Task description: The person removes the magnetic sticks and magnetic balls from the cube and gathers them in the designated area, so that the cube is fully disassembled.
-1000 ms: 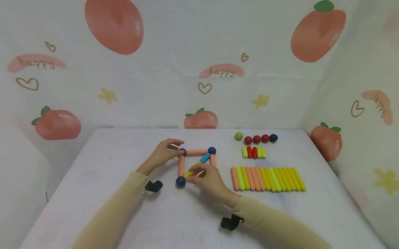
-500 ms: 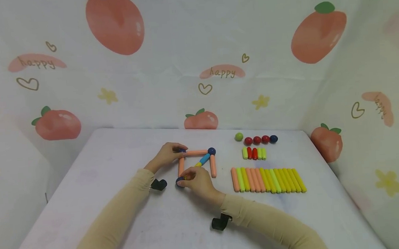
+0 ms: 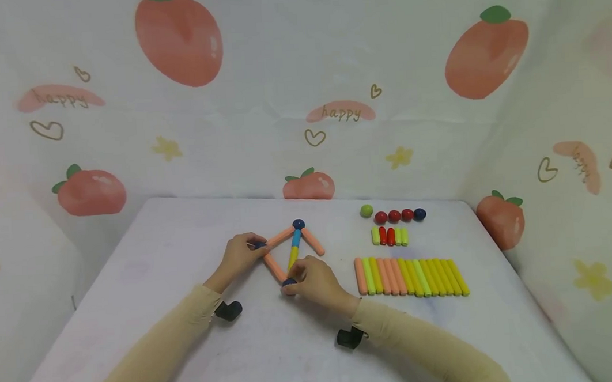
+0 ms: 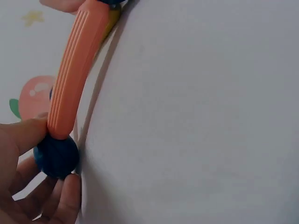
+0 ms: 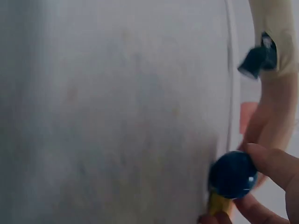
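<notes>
My left hand (image 3: 241,259) pinches a dark blue ball (image 4: 57,157) at the left corner of a flat figure of rods and balls. A salmon rod (image 4: 74,70) joins this ball to the near dark blue ball (image 5: 236,175), gripped between thumb and fingers of my right hand (image 3: 318,281). Another salmon rod (image 3: 280,237) links the left corner to the far blue ball (image 3: 298,224). From there a short blue rod (image 3: 296,237) and a yellow rod (image 3: 293,257) run in line to the near ball. A third salmon rod (image 3: 312,241) points rightward, its outer end free.
Right of the figure lies a row of long salmon, green and yellow rods (image 3: 411,275). Behind it are short green and red rods (image 3: 390,236), then red balls (image 3: 394,216), a green ball (image 3: 366,211) and a blue ball (image 3: 420,214). A patterned cloth (image 3: 242,154) hangs behind the table.
My right hand has moved from the yellow rod onto the near ball. The figure has turned counterclockwise: far ball leftward, near ball rightward, left ball toward me with my left hand.
</notes>
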Demonstrator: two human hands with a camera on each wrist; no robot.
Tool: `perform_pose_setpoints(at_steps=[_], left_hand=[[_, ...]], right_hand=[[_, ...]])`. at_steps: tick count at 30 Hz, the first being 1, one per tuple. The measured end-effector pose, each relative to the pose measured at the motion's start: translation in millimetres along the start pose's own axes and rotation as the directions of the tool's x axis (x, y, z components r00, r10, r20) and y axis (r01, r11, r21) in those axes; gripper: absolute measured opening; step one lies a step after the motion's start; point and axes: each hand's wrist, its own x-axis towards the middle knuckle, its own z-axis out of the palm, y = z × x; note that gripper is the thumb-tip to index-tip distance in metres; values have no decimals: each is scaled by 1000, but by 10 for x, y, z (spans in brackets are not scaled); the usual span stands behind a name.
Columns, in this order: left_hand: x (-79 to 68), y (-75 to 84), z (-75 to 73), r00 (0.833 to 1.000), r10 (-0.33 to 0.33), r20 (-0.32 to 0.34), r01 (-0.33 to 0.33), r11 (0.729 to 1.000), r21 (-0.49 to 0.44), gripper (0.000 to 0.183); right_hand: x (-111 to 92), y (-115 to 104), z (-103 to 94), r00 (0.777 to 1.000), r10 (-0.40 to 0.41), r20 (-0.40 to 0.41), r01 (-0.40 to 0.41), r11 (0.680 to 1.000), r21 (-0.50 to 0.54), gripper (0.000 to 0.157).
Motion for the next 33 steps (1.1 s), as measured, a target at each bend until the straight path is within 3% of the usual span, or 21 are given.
perform_pose_setpoints(at_steps=[4, 10, 15, 26, 29, 33], left_hand=[[-224, -13, -60, 998, -42, 47, 41, 999, 13, 33], [-533, 11, -85, 989, -93, 116, 91, 995, 27, 35], [-695, 68, -51, 984, -110, 137, 111, 994, 5, 35], [-760, 106, 21, 988, -110, 109, 115, 993, -37, 33], [-759, 102, 25, 988, -111, 108, 115, 993, -36, 35], [-754, 100, 21, 987, -109, 115, 114, 993, -37, 34]], right_hand=[[-54, 63, -123, 999, 1, 36, 2, 998, -61, 21], [-136, 201, -270, 999, 9, 43, -8, 1000, -22, 22], [-176, 305, -318, 999, -29, 15, 29, 999, -20, 23], [-204, 330, -352, 997, 32, -64, -37, 996, -78, 26], [-189, 316, -466, 995, 83, -48, -84, 996, -36, 21], [-116, 329, -760, 991, 131, 3, -131, 991, 20, 22]])
